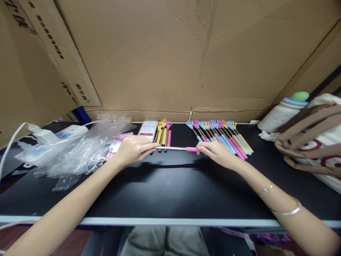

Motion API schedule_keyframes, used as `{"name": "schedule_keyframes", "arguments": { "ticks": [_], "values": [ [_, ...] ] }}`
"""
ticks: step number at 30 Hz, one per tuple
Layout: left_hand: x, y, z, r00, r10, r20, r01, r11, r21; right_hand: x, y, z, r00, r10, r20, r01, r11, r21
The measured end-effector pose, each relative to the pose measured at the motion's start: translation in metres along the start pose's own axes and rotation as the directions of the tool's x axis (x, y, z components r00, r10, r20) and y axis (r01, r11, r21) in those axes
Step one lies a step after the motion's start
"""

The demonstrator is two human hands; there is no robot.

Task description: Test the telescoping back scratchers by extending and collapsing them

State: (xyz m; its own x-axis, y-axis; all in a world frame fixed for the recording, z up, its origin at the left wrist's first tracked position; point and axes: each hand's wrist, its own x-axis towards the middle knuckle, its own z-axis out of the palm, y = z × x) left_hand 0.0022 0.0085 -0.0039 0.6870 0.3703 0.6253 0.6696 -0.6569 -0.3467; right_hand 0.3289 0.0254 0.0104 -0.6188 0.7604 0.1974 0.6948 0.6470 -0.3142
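Between my two hands a telescopic back scratcher point(173, 148) is stretched out level above the black table, its metal rod showing and its pink grip at the right. My left hand point(135, 147) is closed round the far left end, hiding the claw. The pink grip's end sits in my closed right hand point(217, 152). Just behind the rod lie a few yellow back scratchers point(164, 136) and a pink one point(169, 138). Beyond my right hand, a row of several back scratchers point(231, 140) in blue, pink, purple and yellow lies with claws toward the back.
A phone point(147, 130) with a running timer stands near the back. Clear plastic bags point(77, 156) and a white power strip point(64, 133) cover the left side. A bottle point(279, 114) and a bag point(314, 138) are at right; a cardboard wall point(170, 64) rises behind.
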Motion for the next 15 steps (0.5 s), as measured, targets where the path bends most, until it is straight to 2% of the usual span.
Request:
{"name": "schedule_keyframes", "arguments": {
  "ticks": [3, 9, 15],
  "values": [
    [0.000, -0.001, 0.000, 0.999, -0.021, 0.038, 0.021, 1.000, -0.003, 0.000, 0.000, 0.000, 0.999, 0.021, -0.041, -0.020, 1.000, 0.024],
    [-0.003, -0.009, 0.001, 0.990, -0.117, 0.076, 0.119, 0.993, -0.015, -0.001, 0.005, -0.005, 0.978, 0.080, -0.193, -0.092, 0.994, -0.056],
    [-0.006, -0.013, 0.003, 0.997, -0.074, 0.032, 0.073, 0.997, 0.009, -0.002, 0.008, -0.006, 0.977, 0.048, -0.207, -0.048, 0.999, 0.004]
  ]
}}
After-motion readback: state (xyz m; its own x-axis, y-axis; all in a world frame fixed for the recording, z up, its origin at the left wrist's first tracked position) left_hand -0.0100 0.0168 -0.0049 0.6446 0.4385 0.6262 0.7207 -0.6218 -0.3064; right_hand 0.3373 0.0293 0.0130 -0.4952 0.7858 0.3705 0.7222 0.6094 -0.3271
